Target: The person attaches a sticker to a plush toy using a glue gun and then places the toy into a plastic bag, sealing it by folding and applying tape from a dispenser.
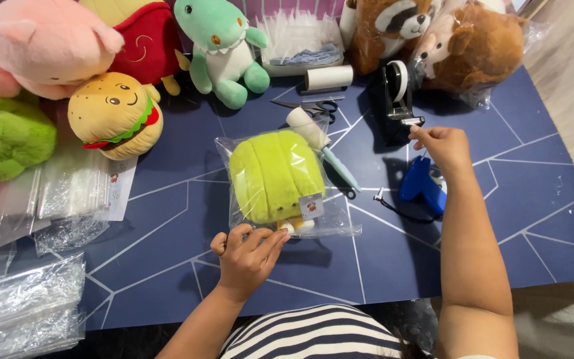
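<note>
Green plush in its clear bag (275, 176) is pinned by my left hand (247, 256) at six o'clock while my right hand (443, 146) pinches tape at the dispenser (396, 100), two o'clock; sealing seems next.

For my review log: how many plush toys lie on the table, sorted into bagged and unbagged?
Bagged: 2, the yellow-green plush under the left hand and the brown plush.
Unbagged: 6, the pink pig, red plush, burger plush, green plush, teal dinosaur, raccoon plush.
Total: 8. The right hand is at the tape dispenser.
</note>
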